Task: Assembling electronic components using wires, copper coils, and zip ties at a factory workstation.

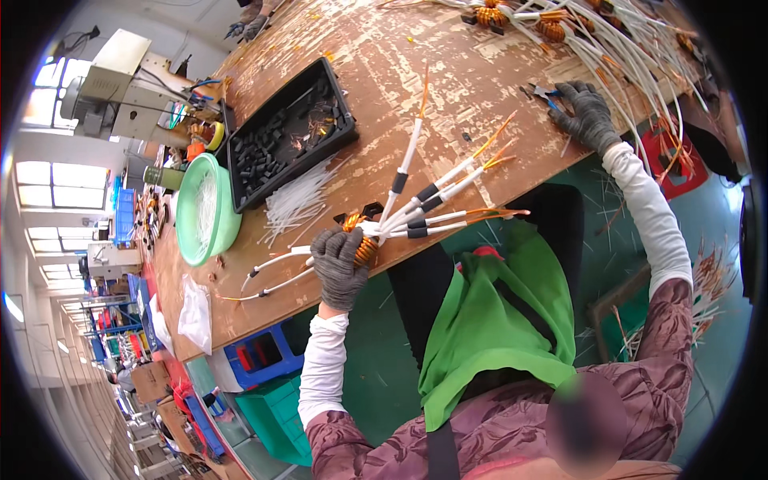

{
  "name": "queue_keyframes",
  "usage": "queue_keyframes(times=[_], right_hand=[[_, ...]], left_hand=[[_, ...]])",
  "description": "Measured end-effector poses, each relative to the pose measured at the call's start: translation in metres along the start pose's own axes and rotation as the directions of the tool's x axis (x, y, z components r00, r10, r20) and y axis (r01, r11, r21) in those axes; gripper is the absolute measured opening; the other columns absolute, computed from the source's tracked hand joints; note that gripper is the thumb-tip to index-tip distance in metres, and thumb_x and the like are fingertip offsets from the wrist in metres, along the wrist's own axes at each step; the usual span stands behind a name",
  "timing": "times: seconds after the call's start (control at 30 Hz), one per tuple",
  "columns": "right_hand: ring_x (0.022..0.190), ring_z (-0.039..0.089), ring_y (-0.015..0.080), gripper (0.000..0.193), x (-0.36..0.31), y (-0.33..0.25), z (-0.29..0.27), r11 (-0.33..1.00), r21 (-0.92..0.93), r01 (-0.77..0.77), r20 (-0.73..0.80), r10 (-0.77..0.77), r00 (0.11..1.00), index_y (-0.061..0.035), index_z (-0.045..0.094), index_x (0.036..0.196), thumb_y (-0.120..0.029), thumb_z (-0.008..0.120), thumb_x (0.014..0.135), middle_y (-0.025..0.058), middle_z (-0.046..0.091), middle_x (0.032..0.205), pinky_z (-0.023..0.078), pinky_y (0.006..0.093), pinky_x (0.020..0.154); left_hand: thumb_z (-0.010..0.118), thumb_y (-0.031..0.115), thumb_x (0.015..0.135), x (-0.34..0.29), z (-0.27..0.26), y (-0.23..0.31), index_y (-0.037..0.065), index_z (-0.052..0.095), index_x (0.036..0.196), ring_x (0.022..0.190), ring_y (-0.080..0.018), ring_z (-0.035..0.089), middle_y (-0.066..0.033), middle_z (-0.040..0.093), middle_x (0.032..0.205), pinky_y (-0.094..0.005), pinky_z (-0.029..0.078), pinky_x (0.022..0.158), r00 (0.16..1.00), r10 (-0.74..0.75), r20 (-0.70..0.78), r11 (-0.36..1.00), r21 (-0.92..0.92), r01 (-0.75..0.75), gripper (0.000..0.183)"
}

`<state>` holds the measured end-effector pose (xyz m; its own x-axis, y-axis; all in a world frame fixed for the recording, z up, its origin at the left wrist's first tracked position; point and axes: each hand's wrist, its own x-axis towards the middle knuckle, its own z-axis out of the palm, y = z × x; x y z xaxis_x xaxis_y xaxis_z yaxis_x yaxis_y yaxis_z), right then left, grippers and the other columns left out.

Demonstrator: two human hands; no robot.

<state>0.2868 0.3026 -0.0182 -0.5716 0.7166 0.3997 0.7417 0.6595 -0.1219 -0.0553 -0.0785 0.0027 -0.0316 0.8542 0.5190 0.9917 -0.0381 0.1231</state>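
Observation:
My left hand (pixel 338 268), in a grey glove, is closed on a toroidal coil (pixel 366 250) wound with copper wire, near the table's front edge. White-sleeved leads (pixel 408 170) fan out from the coil, with black bands around several of them and bare copper at their ends. Part of the coil is hidden under my fingers. Farther right, my gloved right hand (pixel 588 118) rests on the tabletop with its fingers and thumb around the blue handles of a small pair of cutting pliers (pixel 546 94). The pliers' tips point left, away from my palm.
A black tray (pixel 350 128) holds short black tube pieces. Beside it lie loose white cable ties (pixel 300 200) and a green basin (pixel 228 210). More wired coils (pixel 552 30) pile at the far right. A plastic bag (pixel 194 314) lies left; a red stool (pixel 690 172) stands right.

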Motion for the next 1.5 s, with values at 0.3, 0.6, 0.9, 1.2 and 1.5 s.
queue_keyframes(times=[0.3,0.6,0.9,1.2,1.5], right_hand=[[0.088,0.056,0.0313,0.028,-0.006,-0.061,-0.045,0.900,0.283,0.330,-0.235,-0.269,0.934,-0.0065,0.062,0.095,-0.026,0.066,0.076,0.0117,0.060,0.091,0.044,0.0393,0.079],[0.079,0.058,0.0293,0.018,-0.021,-0.173,-0.035,0.715,0.443,0.540,0.160,-0.656,0.738,-0.0087,0.060,0.085,-0.026,0.061,0.079,0.0090,0.057,0.080,0.046,0.0392,0.071],[0.062,0.062,0.0223,0.018,0.012,-0.216,-0.091,0.680,0.199,0.705,-0.014,-0.718,0.696,-0.0117,0.058,0.077,-0.029,0.061,0.075,0.0043,0.055,0.075,0.049,0.0374,0.050],[0.069,0.056,0.0222,0.017,0.022,-0.194,-0.070,0.568,0.137,0.812,0.003,-0.820,0.573,-0.0131,0.057,0.078,-0.026,0.062,0.069,0.0031,0.051,0.071,0.044,0.0349,0.056],[0.079,0.057,0.0199,0.017,0.021,-0.212,-0.099,0.524,0.024,0.851,-0.011,-0.851,0.525,-0.0113,0.061,0.082,-0.019,0.058,0.067,0.0013,0.056,0.076,0.045,0.0350,0.071]], left_hand=[[0.073,0.015,0.056,0.020,-0.032,0.010,0.004,0.055,0.113,0.092,-0.0358,0.049,-0.0159,0.053,0.098,-0.0439,0.040,0.086,0.942,0.010,0.335,0.986,-0.158,0.045,0.061],[0.064,0.026,0.079,0.062,0.008,0.032,0.004,0.056,0.109,0.078,-0.0297,0.058,-0.0157,0.060,0.085,-0.0378,0.046,0.067,0.975,-0.156,0.158,0.885,-0.416,0.209,0.038],[0.057,0.022,0.088,0.060,0.024,0.032,0.001,0.059,0.087,0.055,-0.0219,0.058,-0.0124,0.058,0.062,-0.0315,0.044,0.052,0.878,-0.424,0.222,0.689,-0.550,0.472,0.021],[0.056,0.018,0.089,0.070,0.043,0.031,0.002,0.060,0.099,0.068,-0.0111,0.056,-0.0049,0.060,0.075,-0.0267,0.046,0.062,0.843,-0.375,0.387,0.762,-0.389,0.517,0.019],[0.057,0.018,0.082,0.093,0.045,0.026,0.001,0.060,0.104,0.074,-0.0243,0.063,-0.0146,0.064,0.079,-0.0339,0.047,0.067,0.822,-0.336,0.460,0.796,-0.327,0.509,0.028]])
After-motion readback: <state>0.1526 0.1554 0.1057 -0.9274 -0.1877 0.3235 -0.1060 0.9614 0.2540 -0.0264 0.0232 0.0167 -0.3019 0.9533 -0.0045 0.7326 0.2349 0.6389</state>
